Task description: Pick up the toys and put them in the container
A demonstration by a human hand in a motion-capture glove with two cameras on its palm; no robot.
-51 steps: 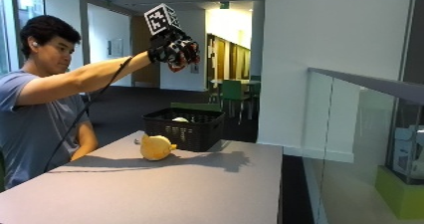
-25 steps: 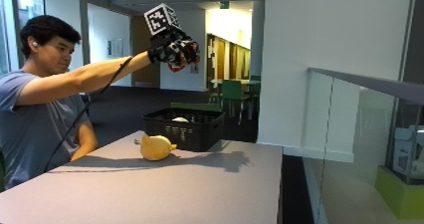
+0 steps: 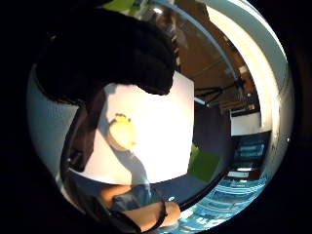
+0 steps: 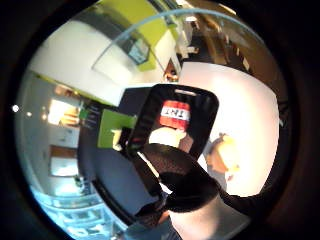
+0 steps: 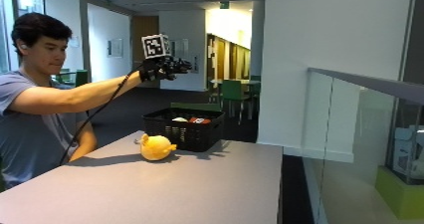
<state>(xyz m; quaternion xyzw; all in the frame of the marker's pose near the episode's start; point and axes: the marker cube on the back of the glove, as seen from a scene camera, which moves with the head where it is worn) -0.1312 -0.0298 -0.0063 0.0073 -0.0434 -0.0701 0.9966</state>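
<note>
The gloved right hand [image 5: 161, 68] is raised high, well above the black mesh basket [image 5: 183, 130], at the end of an outstretched arm. From the outside view its fingers [image 5: 177, 64] look loosely curled with nothing visible between them; the thumb-side palm view shows a gloved finger [image 4: 182, 180] bent into the picture, again with no toy in it. I judge the hand empty, though whether the fingers are relaxed or properly closed I cannot tell.

Directly below the fingers, the basket stands at the far edge of the tabletop [image 5: 218, 184], probably set there so the person can reach over it from their seat. Inside it lie a red toy with white lettering [image 4: 174, 113] and a pale toy [image 4: 166, 136] beside it; both look already delivered, which would explain the empty hand poised above the opening.

Lower and nearer the person than the fingers, a yellow round plush toy [image 5: 156, 147] sits on the tabletop just beside the basket's front wall, close to it but outside it. It appears to be the one toy left out. The little-finger-side palm view shows the same toy [image 3: 122, 134] on the pale surface far beneath the palm. The likely next move is a long descent to grasp it.
</note>
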